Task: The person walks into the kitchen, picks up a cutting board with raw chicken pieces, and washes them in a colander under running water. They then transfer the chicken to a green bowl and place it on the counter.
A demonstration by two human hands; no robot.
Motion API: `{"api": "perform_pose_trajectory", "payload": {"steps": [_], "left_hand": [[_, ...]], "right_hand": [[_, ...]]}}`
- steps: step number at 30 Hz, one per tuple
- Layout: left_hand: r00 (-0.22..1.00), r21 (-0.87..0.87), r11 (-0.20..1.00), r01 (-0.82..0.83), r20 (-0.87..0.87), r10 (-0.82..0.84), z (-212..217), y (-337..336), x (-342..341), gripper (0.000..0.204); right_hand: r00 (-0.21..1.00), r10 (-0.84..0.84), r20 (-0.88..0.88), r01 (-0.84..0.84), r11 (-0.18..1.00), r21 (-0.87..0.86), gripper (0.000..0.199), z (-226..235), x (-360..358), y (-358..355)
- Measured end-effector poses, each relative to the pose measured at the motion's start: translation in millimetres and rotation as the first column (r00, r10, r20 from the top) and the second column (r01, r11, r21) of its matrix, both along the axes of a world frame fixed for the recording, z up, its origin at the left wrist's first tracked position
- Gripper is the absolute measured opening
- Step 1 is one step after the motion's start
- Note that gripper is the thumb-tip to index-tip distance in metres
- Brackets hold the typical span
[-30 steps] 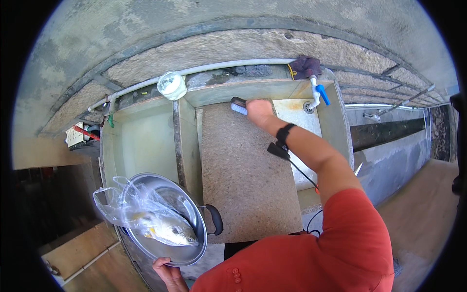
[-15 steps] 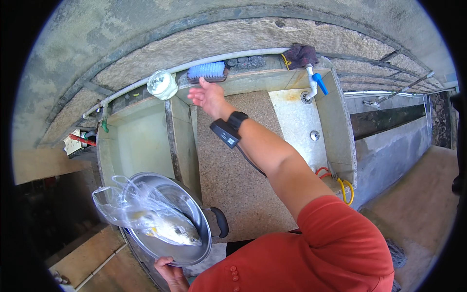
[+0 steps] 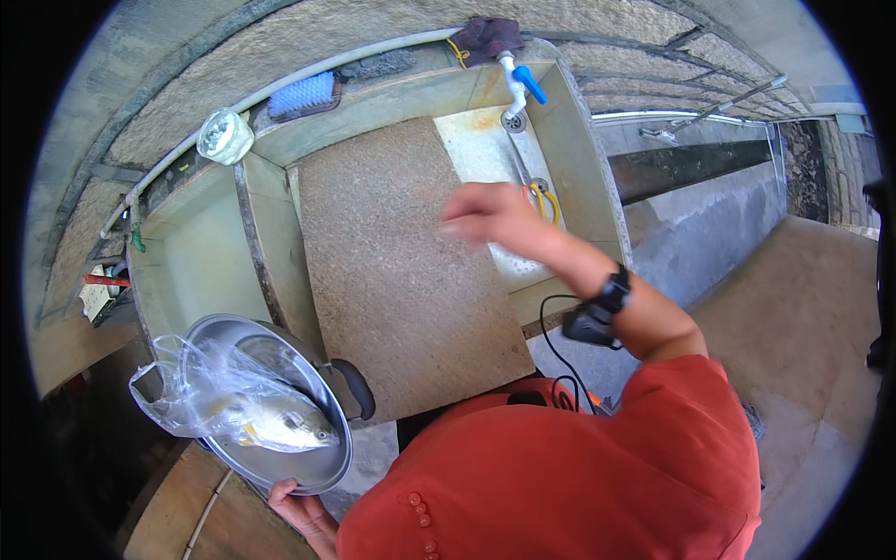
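At the lower left, my left hand (image 3: 303,513) grips the rim of a round metal pot (image 3: 341,457), which is tilted and has a black side handle. A silvery whole fish (image 3: 291,425) lies inside, partly within a clear plastic bag (image 3: 182,387) that hangs over the rim. My right hand (image 3: 495,217), wearing a black wrist strap with a small device, hovers over the right edge of a speckled stone board (image 3: 392,280). Motion blurs its fingers, and nothing shows in it. Just beyond it, scissors (image 3: 549,201) with yellow and red handles rest in the metal sink (image 3: 467,131).
A blue-bristled brush (image 3: 303,95) and a whitish tub (image 3: 225,137) stand on the back ledge. A tap (image 3: 515,89) with a blue lever rises over the drain, a dark cloth (image 3: 487,39) behind it. Left of the board is a basin of cloudy water (image 3: 210,266).
My right hand has swung from beside the brush back to the right. The scissors have gone from the sink's near right edge into the sink. My left hand keeps hold of the pot.
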State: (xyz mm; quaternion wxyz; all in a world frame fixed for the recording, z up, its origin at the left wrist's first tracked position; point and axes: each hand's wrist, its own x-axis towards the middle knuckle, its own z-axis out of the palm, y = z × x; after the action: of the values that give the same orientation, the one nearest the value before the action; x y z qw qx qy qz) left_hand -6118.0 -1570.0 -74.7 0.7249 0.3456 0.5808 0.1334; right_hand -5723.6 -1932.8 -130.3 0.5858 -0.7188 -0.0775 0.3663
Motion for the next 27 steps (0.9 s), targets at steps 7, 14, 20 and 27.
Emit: {"api": "perform_pose_trajectory", "payload": {"steps": [7,14,20,27], "left_hand": [[0.997,-0.037,0.999,-0.022,0.071,0.025,1,-5,-14,0.068],[0.983,-0.038,0.999,0.027,0.185,-0.019,-8,13,-14,0.051],[0.966,-0.035,0.999,0.009,0.257,0.001,-20,39,-55,0.037],[0.956,0.000,0.996,-0.085,0.283,0.082,-52,64,-128,0.026]], "right_hand": [[0.926,0.260,0.275,0.005,0.717,-0.697,0.029,14,-108,-113],[0.447,0.640,0.625,-0.234,0.758,-0.609,0.060,22,-226,-57],[0.193,0.817,0.544,0.002,0.554,-0.833,0.063,-10,-234,5],[-0.169,0.853,0.494,-0.011,0.499,-0.866,0.066,-11,-221,13]]}}
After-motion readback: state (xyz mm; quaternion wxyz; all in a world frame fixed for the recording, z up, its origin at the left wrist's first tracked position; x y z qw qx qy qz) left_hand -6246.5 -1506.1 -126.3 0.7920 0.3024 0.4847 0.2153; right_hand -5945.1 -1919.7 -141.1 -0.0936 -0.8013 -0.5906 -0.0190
